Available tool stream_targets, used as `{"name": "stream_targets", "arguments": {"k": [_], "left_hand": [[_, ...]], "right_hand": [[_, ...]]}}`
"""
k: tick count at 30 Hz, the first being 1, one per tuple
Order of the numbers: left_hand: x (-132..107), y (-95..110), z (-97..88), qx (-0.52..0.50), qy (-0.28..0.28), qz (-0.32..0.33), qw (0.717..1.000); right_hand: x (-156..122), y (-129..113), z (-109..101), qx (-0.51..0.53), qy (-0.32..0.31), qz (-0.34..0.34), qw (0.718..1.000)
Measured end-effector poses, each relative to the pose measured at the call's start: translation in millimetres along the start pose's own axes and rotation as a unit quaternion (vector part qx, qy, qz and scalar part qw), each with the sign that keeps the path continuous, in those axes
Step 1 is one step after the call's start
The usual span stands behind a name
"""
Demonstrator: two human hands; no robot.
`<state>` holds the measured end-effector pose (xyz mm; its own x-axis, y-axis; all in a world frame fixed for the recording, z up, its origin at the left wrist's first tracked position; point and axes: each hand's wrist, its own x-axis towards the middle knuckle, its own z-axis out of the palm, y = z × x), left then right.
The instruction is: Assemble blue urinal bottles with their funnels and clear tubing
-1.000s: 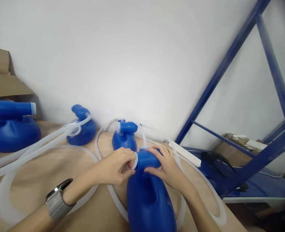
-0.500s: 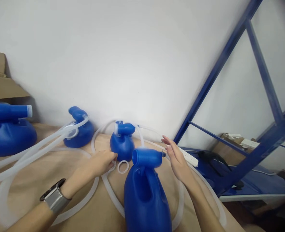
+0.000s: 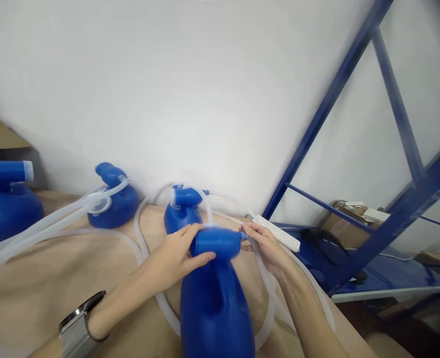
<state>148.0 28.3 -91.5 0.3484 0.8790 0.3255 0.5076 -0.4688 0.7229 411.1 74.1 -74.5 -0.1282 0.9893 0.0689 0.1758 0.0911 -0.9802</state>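
2 hands were closed on the nearest blue jug point(image 3: 216, 303): its short neck point(image 3: 214, 242) was wrapped by the left hand point(image 3: 175, 258), while the small fitting point(image 3: 244, 235) at the neck's far end was pinched by the right hand point(image 3: 266, 243). With the jug steadied only at the neck, it could be tipped off the wooden bench point(image 3: 55, 278), or the clear tube point(image 3: 264, 298) looped beneath the grip could be snagged and kinked. Glossy blue plastic and a moulded recess were seen just below the grip.
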Motion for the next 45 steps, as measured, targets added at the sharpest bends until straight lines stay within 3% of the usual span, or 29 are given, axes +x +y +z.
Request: {"name": "stream_targets", "arguments": {"k": [4,10,17,21,27,32,41,45], "left_hand": [[-2,6,-8.7,0.04,-0.002,-0.021,0.999],[-4,7,-2.5,0.071,0.016,-0.081,0.994],[-6,4,-1.1,0.058,0.042,-0.099,0.992],[-7,2,-1.4,0.028,0.025,-0.091,0.995],[-8,5,-0.6,0.021,0.006,-0.087,0.996],[-5,2,-4.2,-0.014,0.011,-0.086,0.996],[-2,-4,-6.5,-0.057,-0.004,-0.074,0.996],[-5,-6,-6.1,-0.027,0.034,-0.082,0.996]], "right_hand": [[3,6,7,0.024,-0.002,-0.019,1.0],[8,14,13,0.015,0.029,-0.081,0.996],[16,23,-7,-0.039,0.028,-0.086,0.995],[6,12,-13,-0.083,0.032,-0.095,0.992],[-19,-13,-1,-0.26,-0.089,-0.138,0.952],[-6,7,2,-0.177,-0.11,-0.124,0.97],[4,32,3,-0.199,-0.021,-0.124,0.972],[4,34,-1,-0.229,0.033,-0.122,0.965]]}}
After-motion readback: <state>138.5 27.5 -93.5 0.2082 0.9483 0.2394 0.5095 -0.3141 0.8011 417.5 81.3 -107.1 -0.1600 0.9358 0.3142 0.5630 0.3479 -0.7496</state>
